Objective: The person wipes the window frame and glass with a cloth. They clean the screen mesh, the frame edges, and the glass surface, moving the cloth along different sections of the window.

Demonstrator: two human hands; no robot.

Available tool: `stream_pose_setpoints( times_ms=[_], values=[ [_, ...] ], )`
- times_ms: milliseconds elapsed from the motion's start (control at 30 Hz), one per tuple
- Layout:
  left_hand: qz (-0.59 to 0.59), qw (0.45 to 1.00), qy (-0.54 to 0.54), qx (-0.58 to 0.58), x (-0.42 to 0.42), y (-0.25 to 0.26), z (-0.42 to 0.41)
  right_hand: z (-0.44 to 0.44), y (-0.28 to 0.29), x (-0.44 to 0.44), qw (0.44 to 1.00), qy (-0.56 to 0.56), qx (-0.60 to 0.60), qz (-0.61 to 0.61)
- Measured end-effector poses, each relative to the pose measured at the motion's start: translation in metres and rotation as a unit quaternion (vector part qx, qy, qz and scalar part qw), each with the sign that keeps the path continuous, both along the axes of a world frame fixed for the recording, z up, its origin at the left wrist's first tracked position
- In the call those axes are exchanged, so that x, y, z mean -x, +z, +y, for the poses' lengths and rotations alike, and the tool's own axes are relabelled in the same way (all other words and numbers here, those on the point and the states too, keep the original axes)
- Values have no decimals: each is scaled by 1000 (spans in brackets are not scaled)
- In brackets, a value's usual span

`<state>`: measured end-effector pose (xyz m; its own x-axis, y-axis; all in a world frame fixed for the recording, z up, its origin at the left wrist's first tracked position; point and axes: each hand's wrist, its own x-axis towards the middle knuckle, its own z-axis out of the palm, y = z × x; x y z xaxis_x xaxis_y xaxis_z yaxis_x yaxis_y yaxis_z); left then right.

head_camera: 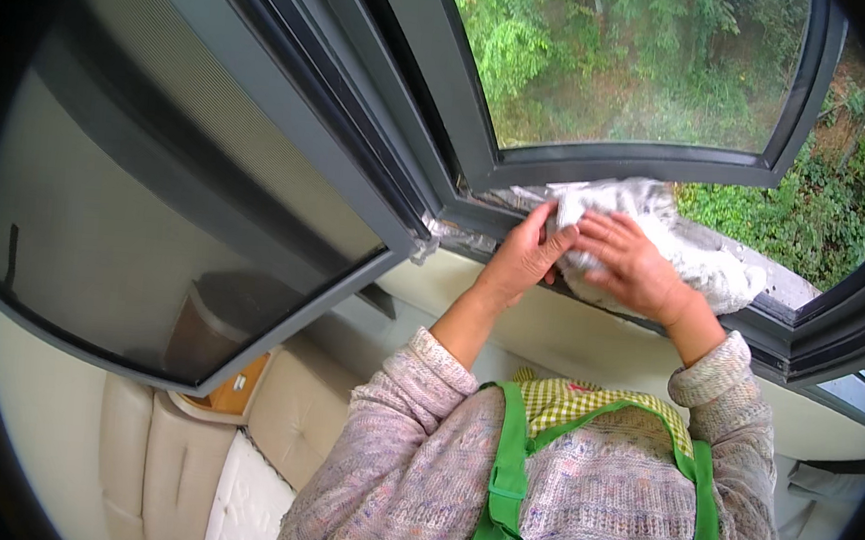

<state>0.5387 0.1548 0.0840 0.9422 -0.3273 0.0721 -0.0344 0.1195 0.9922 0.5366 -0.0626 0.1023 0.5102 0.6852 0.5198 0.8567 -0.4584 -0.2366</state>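
A white cloth [703, 278], fluffy and grey in places, lies bunched over the window sill and the dark frame. At the cloth's left end is my left hand [527, 254], its thumb and fingers around the edge of the fabric. My right hand [625, 261] rests on top of the cloth, fingers pointing left towards the left hand and slightly blurred; whether they grip the fabric cannot be told. Just beyond both hands, the lower rail of an open window sash [635, 167] stands over the sill.
A dark-framed screen panel [181, 200] swings into the room at left. Foliage [843, 201] shows outside. The metal sill [771, 271] runs right to a frame corner. Behind are a padded headboard [310, 412], a wooden nightstand [232, 388] and a white mattress [247, 494].
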Motion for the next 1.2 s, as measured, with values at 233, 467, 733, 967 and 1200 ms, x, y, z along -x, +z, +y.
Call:
stream_pose_setpoints(
  times_ms=[233,467,733,967,1200],
  values=[
    [-97,977,173,85,16,33,11,-20,8,33,991,-125,-1,-44],
    [-334,868,319,183,35,147,21,-38,-4,44,952,-282,70,-98],
    [-658,578,476,-82,-35,320,54,0,-12,20,968,-215,55,-115],
    [-721,271,510,-382,-119,431,104,2,-24,15,978,-183,61,-75],
    [-685,318,522,-397,-114,282,76,-16,-13,31,985,-152,-59,-64]
  ],
)
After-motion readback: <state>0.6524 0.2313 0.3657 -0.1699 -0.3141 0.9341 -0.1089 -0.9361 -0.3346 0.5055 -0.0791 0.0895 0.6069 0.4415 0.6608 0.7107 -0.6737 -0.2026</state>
